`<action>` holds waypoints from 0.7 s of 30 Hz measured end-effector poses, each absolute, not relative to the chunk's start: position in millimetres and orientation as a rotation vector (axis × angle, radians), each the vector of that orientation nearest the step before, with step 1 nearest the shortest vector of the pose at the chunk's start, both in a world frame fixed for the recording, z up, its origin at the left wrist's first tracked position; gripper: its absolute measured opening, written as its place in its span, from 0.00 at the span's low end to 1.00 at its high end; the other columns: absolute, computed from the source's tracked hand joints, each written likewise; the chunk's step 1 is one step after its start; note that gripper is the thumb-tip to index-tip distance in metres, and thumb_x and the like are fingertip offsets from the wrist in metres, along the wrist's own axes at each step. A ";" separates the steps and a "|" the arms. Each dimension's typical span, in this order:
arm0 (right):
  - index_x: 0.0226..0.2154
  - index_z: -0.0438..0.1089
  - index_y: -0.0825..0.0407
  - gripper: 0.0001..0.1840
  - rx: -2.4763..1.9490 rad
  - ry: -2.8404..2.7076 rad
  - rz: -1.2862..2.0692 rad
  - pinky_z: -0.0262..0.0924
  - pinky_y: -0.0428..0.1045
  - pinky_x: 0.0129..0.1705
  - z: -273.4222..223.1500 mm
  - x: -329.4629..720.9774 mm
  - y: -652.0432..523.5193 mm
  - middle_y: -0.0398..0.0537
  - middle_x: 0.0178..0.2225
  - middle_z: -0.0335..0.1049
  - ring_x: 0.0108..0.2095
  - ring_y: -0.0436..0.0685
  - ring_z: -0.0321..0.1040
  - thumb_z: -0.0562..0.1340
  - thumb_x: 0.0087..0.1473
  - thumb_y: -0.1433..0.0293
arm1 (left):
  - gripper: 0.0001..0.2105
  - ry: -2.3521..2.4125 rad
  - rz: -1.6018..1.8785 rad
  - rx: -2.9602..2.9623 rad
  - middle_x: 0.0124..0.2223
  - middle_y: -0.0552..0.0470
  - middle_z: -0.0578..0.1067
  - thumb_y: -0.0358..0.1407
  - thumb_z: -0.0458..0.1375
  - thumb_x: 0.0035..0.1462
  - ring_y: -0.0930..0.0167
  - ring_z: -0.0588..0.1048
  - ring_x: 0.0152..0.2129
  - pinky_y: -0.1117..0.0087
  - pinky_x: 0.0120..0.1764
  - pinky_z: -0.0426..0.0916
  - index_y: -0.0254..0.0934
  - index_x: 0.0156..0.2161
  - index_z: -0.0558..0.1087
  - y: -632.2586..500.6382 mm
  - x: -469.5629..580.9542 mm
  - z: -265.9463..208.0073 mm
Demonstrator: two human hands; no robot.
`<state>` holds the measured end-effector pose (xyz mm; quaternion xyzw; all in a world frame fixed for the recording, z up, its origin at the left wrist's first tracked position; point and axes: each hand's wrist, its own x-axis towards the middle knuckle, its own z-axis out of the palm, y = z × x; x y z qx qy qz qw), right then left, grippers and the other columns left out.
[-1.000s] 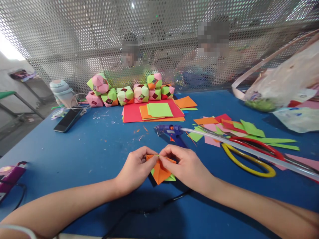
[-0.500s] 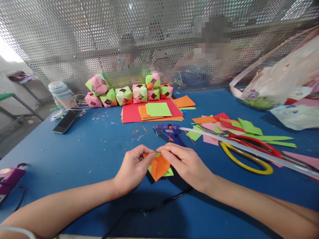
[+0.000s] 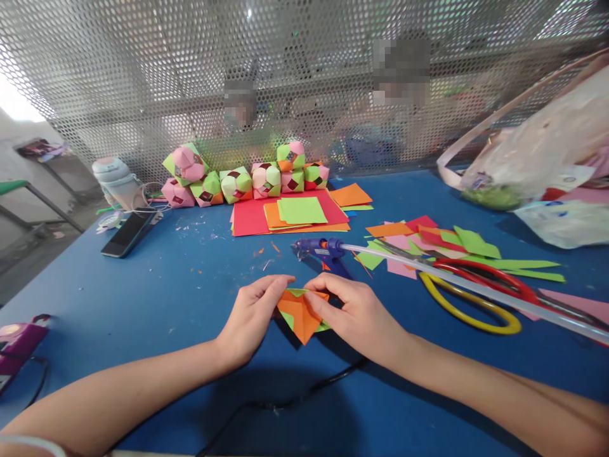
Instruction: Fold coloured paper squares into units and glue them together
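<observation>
A folded orange and green paper piece [image 3: 301,317] is held low over the blue table, its orange point facing me. My right hand [image 3: 356,311] pinches its right side, thumb on the orange face and fingers behind. Along the left edge, my left hand [image 3: 250,314] is closed against the paper, thumb and forefinger together at the upper left corner; its other fingers are hidden. Just beyond the hands lies a blue glue gun [image 3: 328,247] with a long clear glue stick [image 3: 428,265] sticking out of its back.
Several folded paper balls [image 3: 238,184] line the mesh screen. Before them sits a stack of coloured sheets [image 3: 302,211]. At right are paper scraps [image 3: 428,241], scissors [image 3: 469,304] and a plastic bag [image 3: 533,152]. A phone [image 3: 128,233] and bottle [image 3: 114,181] stand left; a black cable [image 3: 266,405] runs nearest me.
The paper has turned a little and shifted slightly right. My left thumb has slid off its front face to the upper left edge, while my right thumb still presses the orange side.
</observation>
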<state>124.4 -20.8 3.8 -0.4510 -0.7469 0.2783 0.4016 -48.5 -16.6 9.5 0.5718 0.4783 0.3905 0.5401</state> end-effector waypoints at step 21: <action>0.30 0.69 0.52 0.08 -1.178 -1.866 0.863 0.62 0.45 0.30 9.0 126.9 -19.7 0.43 0.28 0.71 0.28 0.51 0.67 0.55 0.55 0.67 | 0.07 1.280 0.900 1.629 0.23 0.56 0.70 0.33 0.53 0.51 0.77 0.65 0.20 0.77 0.25 0.61 0.33 0.29 0.73 -18.1 -46.8 7.5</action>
